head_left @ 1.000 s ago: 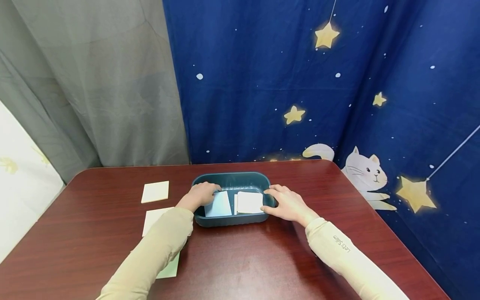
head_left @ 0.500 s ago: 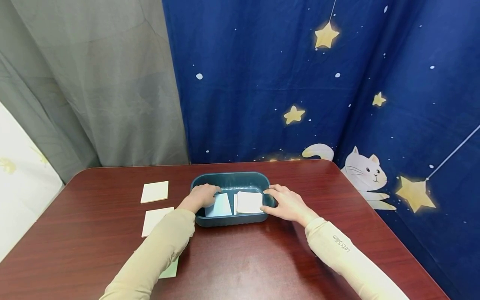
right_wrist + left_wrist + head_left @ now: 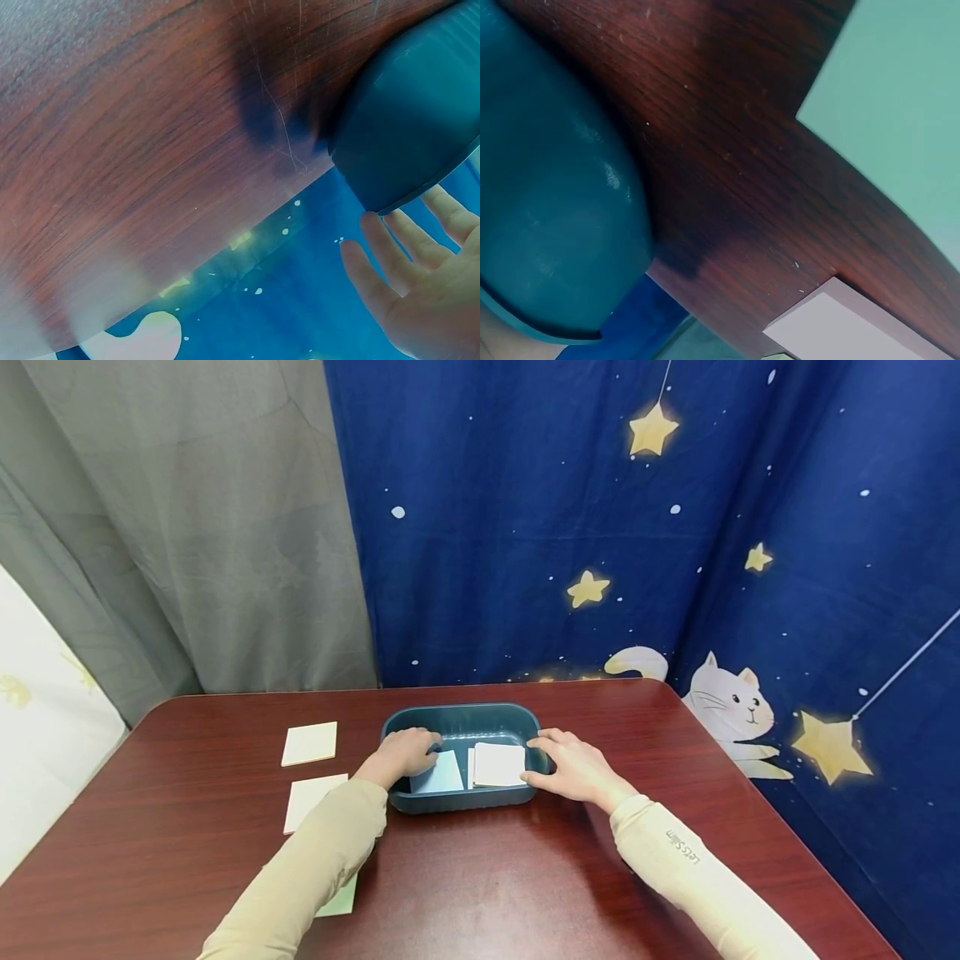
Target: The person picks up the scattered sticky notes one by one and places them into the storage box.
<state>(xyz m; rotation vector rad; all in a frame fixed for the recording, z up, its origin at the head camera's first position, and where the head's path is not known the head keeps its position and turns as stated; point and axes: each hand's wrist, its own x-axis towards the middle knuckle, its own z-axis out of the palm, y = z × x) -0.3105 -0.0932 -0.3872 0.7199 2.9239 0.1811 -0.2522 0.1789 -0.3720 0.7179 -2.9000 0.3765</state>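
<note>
A dark teal bin point(image 3: 465, 800), also in the left wrist view point(image 3: 562, 180) and the right wrist view point(image 3: 412, 120), stands on the table. My left hand point(image 3: 401, 753) reaches over its left rim, fingers inside by a light blue paper square point(image 3: 441, 774); whether they touch the paper is unclear. White paper squares point(image 3: 500, 765) lie stacked in the bin's right part. My right hand point(image 3: 576, 767) rests against the right rim with spread fingers; in the right wrist view the hand point(image 3: 427, 285) has its fingertips at the rim.
On the table point(image 3: 585, 877) left of the bin lie a cream paper pad point(image 3: 310, 744), a pale paper square point(image 3: 307, 798) and a green one point(image 3: 339, 900), partly under the left sleeve. Grey and blue curtains point(image 3: 495, 527) hang behind the table's far edge.
The left fingers have shifted slightly over the light blue paper, covering more of its upper part. The right hand has stayed at the bin's right end.
</note>
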